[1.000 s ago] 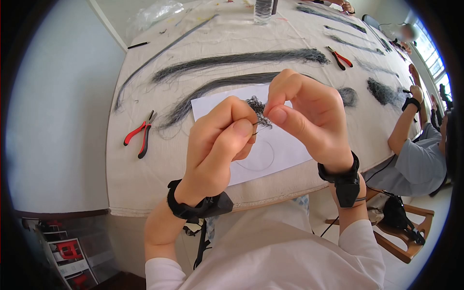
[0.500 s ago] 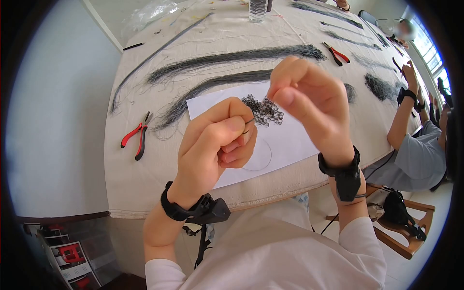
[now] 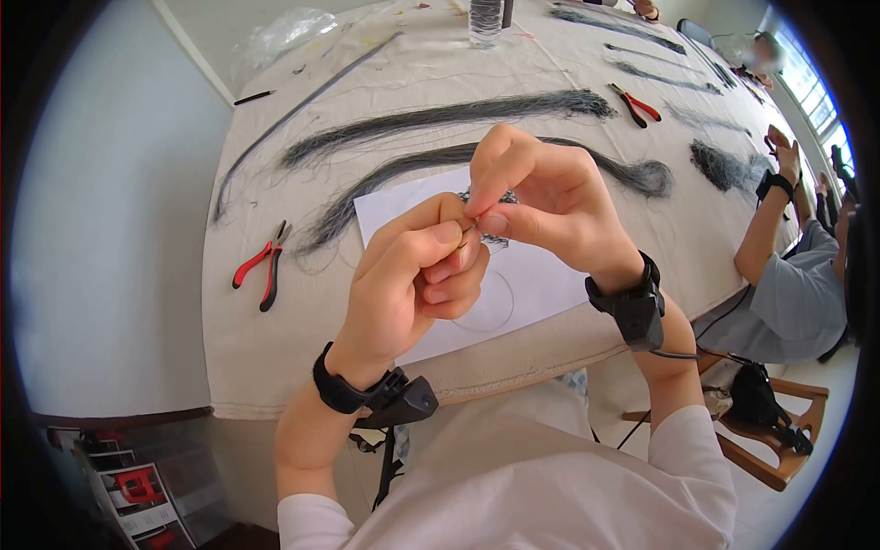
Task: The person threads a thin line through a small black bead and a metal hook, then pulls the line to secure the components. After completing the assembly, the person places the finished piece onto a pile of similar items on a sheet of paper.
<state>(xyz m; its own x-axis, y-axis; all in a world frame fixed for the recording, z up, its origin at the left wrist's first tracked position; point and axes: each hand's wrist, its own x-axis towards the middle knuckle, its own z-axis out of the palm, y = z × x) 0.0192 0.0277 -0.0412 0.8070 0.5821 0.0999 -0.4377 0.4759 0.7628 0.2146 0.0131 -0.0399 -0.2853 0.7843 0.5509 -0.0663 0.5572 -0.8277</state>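
My left hand [image 3: 408, 266] is closed, its thumb and forefinger pinching a thin dark wire piece [image 3: 468, 229]. My right hand [image 3: 555, 197] meets it from the right, thumb and forefinger pinched together at the same spot. What the right fingertips hold is too small to make out. Behind the hands, a pile of small dark wire rings [image 3: 496, 243] lies mostly hidden on a white paper sheet [image 3: 541, 284]. A drawn circle [image 3: 510, 307] shows on the sheet below my hands.
Two grey wire bundles [image 3: 431, 121] stretch across the cloth-covered table [image 3: 302, 367]. Red-handled pliers [image 3: 260, 266] lie at left, another pair of pliers [image 3: 634, 104] at back right. A bottle [image 3: 486, 23] stands at the back. A co-worker's arm [image 3: 768, 215] reaches in from the right.
My right hand has moved left and slightly down, so its fingertips now meet those of my left hand. The left hand has stayed almost in place, keeping its pinch.
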